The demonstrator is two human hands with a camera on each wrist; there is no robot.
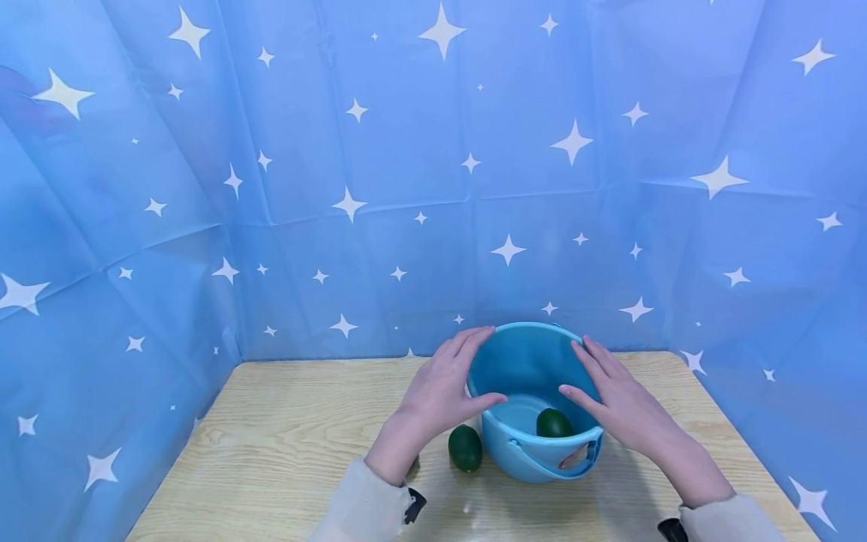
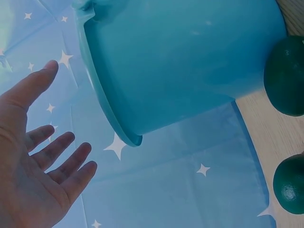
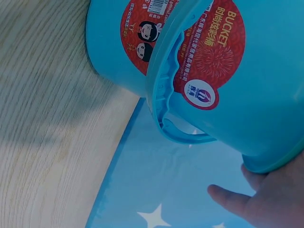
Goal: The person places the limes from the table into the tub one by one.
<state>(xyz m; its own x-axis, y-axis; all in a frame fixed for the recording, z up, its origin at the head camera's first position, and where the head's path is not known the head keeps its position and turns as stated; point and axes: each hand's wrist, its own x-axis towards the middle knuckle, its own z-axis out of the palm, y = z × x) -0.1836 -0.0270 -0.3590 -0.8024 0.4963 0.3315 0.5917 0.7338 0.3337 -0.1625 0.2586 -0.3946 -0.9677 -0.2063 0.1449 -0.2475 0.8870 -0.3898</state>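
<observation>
A light blue bucket (image 1: 497, 444) stands on the table, its handle (image 1: 567, 473) hanging down at the near side. Inside, on the bottom, lies a dark green egg-shaped fruit (image 1: 554, 423). My left hand (image 1: 447, 384) is at the bucket's left rim, thumb and fingers spread and holding nothing. Opposite it, my right hand (image 1: 619, 399) has its straight fingers at the right rim; in the right wrist view that rim hides part of them. A second green fruit (image 1: 465, 449) lies just left of the bucket. Two green fruits (image 2: 287, 76) show outside the bucket in the left wrist view.
The wooden table (image 1: 291, 436) ends in rounded back corners. Blue cloth (image 1: 420, 150) with white stars hangs behind it and at both sides. A red printed label (image 3: 213, 52) is on the bucket's wall. My left forearm largely covers one dark thing (image 1: 414, 468) on the table.
</observation>
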